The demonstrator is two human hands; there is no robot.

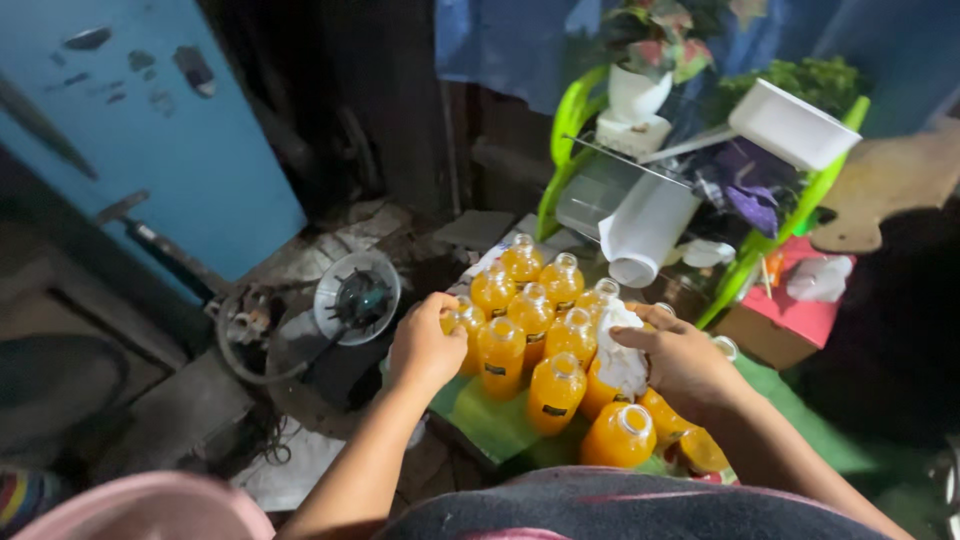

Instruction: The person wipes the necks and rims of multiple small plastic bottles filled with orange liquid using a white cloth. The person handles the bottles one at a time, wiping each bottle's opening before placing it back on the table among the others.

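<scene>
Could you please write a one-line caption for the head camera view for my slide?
Left hand grips an orange bottle while the right hand presses a white cloth onto another.

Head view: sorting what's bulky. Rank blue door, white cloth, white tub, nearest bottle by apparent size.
1. Blue door
2. White tub
3. Nearest bottle and white cloth, held in the right hand: alike; nearness makes it unsure.

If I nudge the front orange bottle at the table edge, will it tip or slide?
The front bottle looks full of orange liquid, so probably heavy for its size. It is tall and rounded, standing near the green table edge, so a high push could tip it. Its smooth clear wall may be slippery.
</scene>
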